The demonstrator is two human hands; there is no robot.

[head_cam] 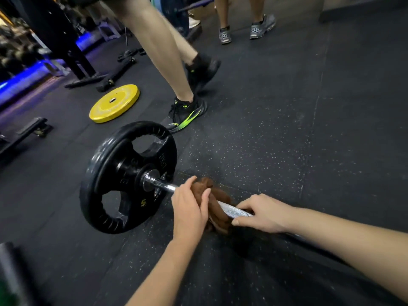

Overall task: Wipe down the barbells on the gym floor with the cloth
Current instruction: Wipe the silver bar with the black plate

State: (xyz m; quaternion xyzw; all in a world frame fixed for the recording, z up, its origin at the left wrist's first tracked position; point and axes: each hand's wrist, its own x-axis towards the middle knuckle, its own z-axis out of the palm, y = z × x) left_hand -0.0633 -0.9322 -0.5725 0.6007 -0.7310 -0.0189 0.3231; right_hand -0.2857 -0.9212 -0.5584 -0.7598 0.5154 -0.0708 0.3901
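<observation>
Barbell: the barbell (234,210) is laid on the gym floor (287,140), its far end carried by a black plate (128,175), so the bar is lifted just clear of the rubber and can be wrapped all round.

Cloth: a brown cloth (218,208) is bunched round the bar a short way in from the black plate, with folds hanging below it. It is judged to be wrapped this way so that the whole circumference is rubbed in one pass.

Left hand: the left hand (189,208) is clenched over the cloth from above, with the thumb laid across the folds. The wiping pressure appears to be supplied here.

Right hand: the right hand (262,214) is closed over the knurled stretch just beside the cloth, fingers curled round the bar and thumb stretched towards the cloth's edge. The bar is probably steadied by this grip so that it is not rolled on its plate.

Step in hand: the stretch between the black plate and the right hand is judged to be under wiping. The bar's near length is hidden behind the right forearm.

Surroundings: a yellow plate (114,103) is laid flat beyond the black plate, and a passer-by's shoe (187,113) is planted near the barbell's end.

Risk: the end of the bar could be knocked by passing feet.
</observation>
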